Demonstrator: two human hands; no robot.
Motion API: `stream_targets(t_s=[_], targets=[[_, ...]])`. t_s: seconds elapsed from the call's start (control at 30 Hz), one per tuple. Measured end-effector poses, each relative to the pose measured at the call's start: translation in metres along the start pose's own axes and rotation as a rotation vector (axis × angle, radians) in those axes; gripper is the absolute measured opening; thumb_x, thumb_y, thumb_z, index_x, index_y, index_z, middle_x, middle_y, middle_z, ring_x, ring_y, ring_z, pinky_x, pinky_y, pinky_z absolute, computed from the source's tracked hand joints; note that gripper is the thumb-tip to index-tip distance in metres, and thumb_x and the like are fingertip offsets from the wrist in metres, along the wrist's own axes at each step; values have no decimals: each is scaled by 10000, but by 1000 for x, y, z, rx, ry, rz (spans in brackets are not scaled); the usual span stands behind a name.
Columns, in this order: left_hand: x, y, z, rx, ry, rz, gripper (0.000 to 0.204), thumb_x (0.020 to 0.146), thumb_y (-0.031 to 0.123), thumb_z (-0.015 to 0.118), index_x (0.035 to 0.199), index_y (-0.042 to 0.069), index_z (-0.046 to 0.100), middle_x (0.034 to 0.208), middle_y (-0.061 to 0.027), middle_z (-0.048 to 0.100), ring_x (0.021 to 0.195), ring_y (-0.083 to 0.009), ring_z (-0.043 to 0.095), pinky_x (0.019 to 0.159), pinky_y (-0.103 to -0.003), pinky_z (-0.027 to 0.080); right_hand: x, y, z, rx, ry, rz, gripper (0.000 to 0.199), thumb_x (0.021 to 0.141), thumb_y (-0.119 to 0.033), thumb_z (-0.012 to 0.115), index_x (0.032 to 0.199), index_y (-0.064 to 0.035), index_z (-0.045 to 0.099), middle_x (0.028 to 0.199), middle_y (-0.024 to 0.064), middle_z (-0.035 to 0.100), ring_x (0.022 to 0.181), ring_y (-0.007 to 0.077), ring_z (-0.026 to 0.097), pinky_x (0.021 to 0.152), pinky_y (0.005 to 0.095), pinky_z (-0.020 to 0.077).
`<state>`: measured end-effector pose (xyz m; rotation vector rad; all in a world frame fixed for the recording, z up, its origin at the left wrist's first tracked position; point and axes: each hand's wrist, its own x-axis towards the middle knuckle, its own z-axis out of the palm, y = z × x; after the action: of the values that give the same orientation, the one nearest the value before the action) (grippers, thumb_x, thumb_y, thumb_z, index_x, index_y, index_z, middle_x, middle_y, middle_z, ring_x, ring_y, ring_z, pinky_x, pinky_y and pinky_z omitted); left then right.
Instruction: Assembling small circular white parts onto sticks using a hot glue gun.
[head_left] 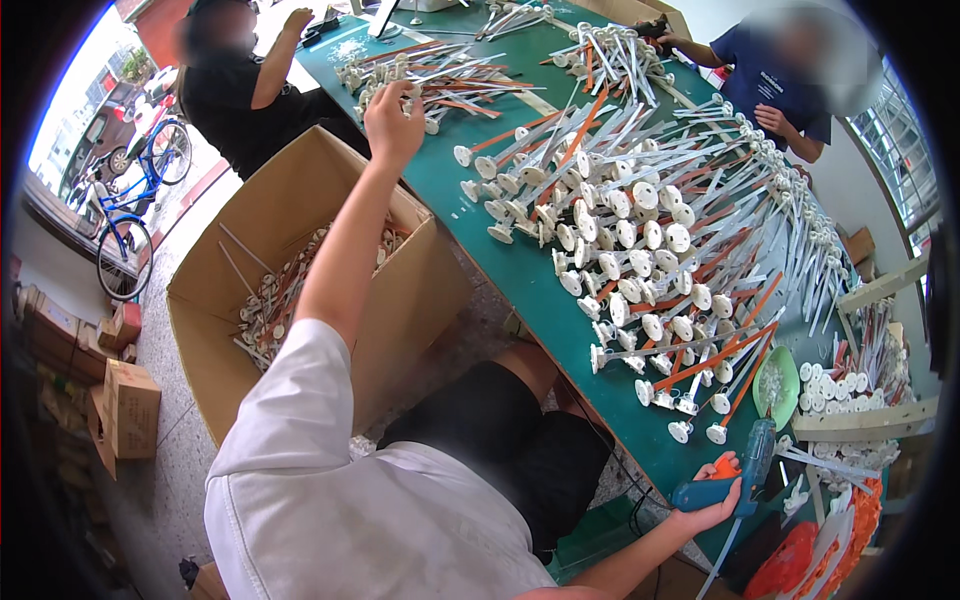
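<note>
Over the near end of the green table (530, 270), we see the glue gun (758, 455) with its long axis running away from us, nozzle toward the green bowl (777, 383); the right hand (715, 495) is wrapped around its handle, by the orange trigger (725, 468). Beyond it, to the left, a broad heap of white disc bases (678, 237) fills the table's middle, its orange strips (714, 356) mostly slanting toward the table's far right; the right hand is nearer its near end. Farther off, above the table's left edge, the left hand (395, 132) hangs beside a smaller pile (455, 75), fingers curled narrow; we cannot tell whether it holds anything
</note>
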<state>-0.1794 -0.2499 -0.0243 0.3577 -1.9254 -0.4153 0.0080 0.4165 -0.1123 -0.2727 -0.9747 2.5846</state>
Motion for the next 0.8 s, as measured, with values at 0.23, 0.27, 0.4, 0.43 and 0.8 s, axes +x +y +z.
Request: stream_targets(t_s=[0.23,0.27,0.4,0.43,0.8], targets=[[57,-82,26,333,-489,121,275,775,150,682,1048,132,707,1094,-132,663,1003,-340,635,883,-429,504,1,-3,1,-71,32,13,334,945,-195,534,1191,31,519,1207,120,578,1239,222,495,750,282,473],[62,-87,33,390,-588,144,260,782,163,677,1039,138,714,1103,-126,661,1013,-339,632,893,-427,502,1,-3,2,-76,27,15,340,948,-197,529,1197,34,516,1215,126,573,1240,218,491,751,284,476],[62,-73,60,551,-746,223,247,824,191,635,1053,187,727,1136,-109,651,1092,-313,605,927,-429,490,2,-5,-6,-47,22,21,376,960,-186,530,1234,67,484,1289,180,531,1287,238,470,758,286,471],[62,-70,65,608,-737,329,245,835,194,619,1054,200,729,1146,-102,649,1113,-302,596,931,-429,488,2,-5,-6,-47,20,21,376,960,-186,530,1234,67,484,1289,180,531,1287,238,470,758,286,471],[53,-45,74,787,-879,331,261,814,72,609,1058,129,681,1079,-122,682,1120,-294,613,884,-421,521,-3,-3,10,-63,40,21,340,952,-191,527,1216,17,477,1200,112,572,1219,215,505,748,288,461]])
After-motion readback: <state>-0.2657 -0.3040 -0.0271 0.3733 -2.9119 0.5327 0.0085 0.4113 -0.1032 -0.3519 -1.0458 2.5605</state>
